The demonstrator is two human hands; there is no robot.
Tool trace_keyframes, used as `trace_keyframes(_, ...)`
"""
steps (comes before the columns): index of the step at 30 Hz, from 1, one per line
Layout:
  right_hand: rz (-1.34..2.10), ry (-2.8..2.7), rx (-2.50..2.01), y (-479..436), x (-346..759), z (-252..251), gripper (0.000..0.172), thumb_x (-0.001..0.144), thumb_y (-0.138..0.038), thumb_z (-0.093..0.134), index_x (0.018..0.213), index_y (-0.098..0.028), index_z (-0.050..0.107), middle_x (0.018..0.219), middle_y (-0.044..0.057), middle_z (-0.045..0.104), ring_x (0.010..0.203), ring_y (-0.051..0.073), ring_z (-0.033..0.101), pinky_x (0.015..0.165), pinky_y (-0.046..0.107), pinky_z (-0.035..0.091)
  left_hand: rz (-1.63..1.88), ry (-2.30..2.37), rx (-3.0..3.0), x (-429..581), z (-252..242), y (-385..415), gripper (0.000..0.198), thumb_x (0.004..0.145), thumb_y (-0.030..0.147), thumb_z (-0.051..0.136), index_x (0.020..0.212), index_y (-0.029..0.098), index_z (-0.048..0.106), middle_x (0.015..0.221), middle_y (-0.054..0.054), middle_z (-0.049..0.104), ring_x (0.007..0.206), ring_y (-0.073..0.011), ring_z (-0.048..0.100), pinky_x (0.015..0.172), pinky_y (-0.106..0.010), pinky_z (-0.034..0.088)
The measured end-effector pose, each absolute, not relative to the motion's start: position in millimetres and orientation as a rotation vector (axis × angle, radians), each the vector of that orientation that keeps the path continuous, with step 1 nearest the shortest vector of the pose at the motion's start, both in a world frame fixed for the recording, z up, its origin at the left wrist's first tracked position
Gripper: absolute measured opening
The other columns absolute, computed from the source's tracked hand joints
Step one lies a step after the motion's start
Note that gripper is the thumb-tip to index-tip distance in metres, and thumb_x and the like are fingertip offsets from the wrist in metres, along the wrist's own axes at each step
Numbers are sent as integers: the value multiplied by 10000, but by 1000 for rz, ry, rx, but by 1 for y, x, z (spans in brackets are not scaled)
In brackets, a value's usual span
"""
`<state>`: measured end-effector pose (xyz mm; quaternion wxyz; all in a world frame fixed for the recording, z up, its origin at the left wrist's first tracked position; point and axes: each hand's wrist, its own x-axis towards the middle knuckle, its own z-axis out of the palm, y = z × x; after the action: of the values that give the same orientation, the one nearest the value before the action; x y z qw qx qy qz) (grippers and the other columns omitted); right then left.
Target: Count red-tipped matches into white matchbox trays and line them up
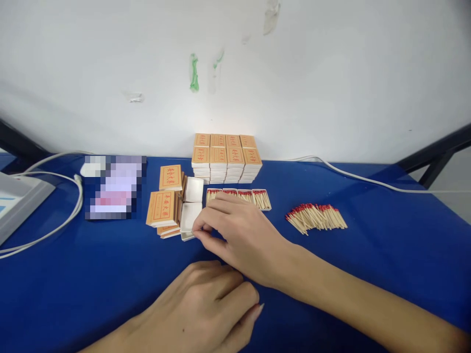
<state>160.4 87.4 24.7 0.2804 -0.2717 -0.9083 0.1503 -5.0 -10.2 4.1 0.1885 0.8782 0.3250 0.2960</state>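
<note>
My right hand reaches across the blue table with thumb and forefinger pinched on the edge of an empty white matchbox tray. That tray is at the front of a small pile of white trays, and a second white tray lies behind it. Nearer to me, my left hand is curled closed; nothing shows between its fingers, and its palm is hidden. Orange matchbox sleeves are stacked just left of the trays. Beyond my right hand is a row of trays filled with red-tipped matches, partly covered by its knuckles.
Closed matchboxes stand in a block against the white wall. Loose matches lie in a heap at the right. A blurred-out phone-like object and white cables are on the left; another cable runs along the back right.
</note>
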Motion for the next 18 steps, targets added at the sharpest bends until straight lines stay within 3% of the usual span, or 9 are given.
trace_keyframes(7,210,-2348,-707,75,191,33,251,1208,-167,604,989,-174,726,950,58,772,908,204,620,888,376,535,990,946,2508,-6,11,-13,169,1124,109,631,1115,249,726,825,25,781,708,-170,777,760,-345,682)
trace_keyframes(9,182,-2371,-727,63,208,33,233,1206,-175,626,1004,-167,741,923,54,750,878,204,614,834,376,528,1128,1084,2488,-6,12,-15,188,1075,67,670,1108,249,697,876,16,770,732,-159,756,776,-335,674)
trace_keyframes(14,107,-2498,-794,31,244,14,179,1192,-137,623,1096,-167,771,897,36,727,837,216,607,768,404,482,1086,1308,2446,-7,14,-15,276,1069,141,709,1313,268,693,1395,-95,754,923,-169,798,851,-339,692)
trace_keyframes(18,86,-2562,-817,18,257,0,215,1161,-82,589,1079,-182,760,916,35,721,846,229,628,771,426,492,904,1207,2523,-6,11,-8,470,1035,297,730,1494,226,661,1635,-186,669,1398,-339,747,1126,-494,708)
